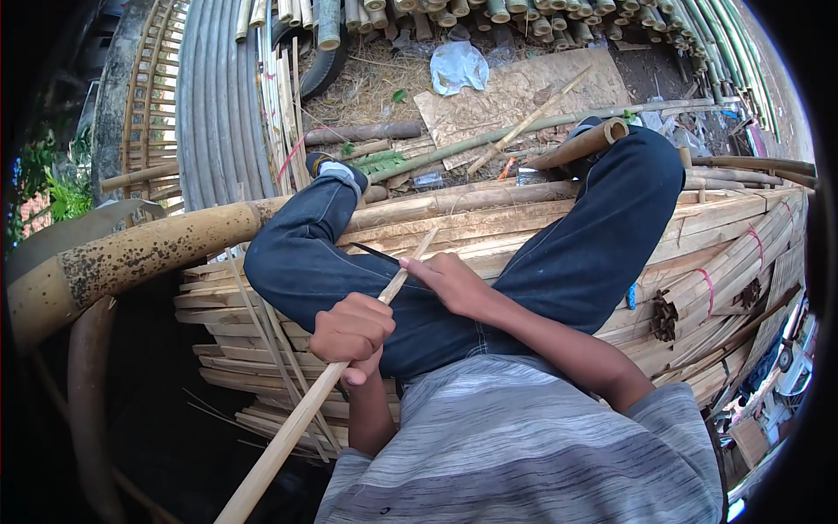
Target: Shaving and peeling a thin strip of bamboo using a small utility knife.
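A long pale bamboo stick (288, 432) runs from the lower left up across my lap to about the middle of the picture. My left hand (351, 332) is closed around the stick near its middle. My right hand (447, 281) is closed higher up at the stick, and a thin dark blade (377, 254) pokes out to its left, lying against the stick's upper end. I sit on a stack of split bamboo slats (716, 262), in dark blue trousers (576, 253) and a grey striped shirt (524, 445).
A thick spotted bamboo pole (131, 258) lies at the left. Bundled slats tied with red bands (709, 288) are at the right. Bamboo poles (489, 10) are piled at the top, with a plywood sheet (515, 96), a plastic bag (458, 65) and a woven frame (148, 96) beyond.
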Tool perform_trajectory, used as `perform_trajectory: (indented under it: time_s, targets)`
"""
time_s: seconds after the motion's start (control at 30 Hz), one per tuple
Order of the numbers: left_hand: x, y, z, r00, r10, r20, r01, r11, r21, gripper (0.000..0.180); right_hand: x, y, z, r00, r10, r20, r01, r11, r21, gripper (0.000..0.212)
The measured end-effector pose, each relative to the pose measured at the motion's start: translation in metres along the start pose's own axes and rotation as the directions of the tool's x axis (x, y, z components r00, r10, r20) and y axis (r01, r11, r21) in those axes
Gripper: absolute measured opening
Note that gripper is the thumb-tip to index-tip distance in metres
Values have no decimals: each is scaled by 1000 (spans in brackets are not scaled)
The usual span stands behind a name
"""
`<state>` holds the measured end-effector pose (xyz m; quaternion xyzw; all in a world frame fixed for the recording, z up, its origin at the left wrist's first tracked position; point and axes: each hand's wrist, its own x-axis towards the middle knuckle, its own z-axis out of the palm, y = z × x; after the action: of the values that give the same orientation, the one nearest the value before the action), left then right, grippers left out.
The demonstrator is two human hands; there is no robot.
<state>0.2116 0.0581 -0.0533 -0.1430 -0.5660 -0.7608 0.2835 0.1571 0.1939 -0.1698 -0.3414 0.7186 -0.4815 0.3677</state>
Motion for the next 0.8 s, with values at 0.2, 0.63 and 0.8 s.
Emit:
perform_trajectory:
  time_s: [0.2, 0.63, 0.8]
  targets:
    - [-8, -1, 1, 999, 32, -11, -32, 999, 39, 65, 11, -3, -9, 919, 370, 135, -379, 924, 46, 53]
    - [-12, 4, -9, 995, 83, -46, -81, 995, 55, 65, 7, 35, -8, 912, 381, 151, -354, 918, -178, 30]
    - [-9, 2, -3, 995, 88, -36, -86, 995, 41, 66, -2, 28, 5, 989, 82, 124, -57, 981, -187, 33]
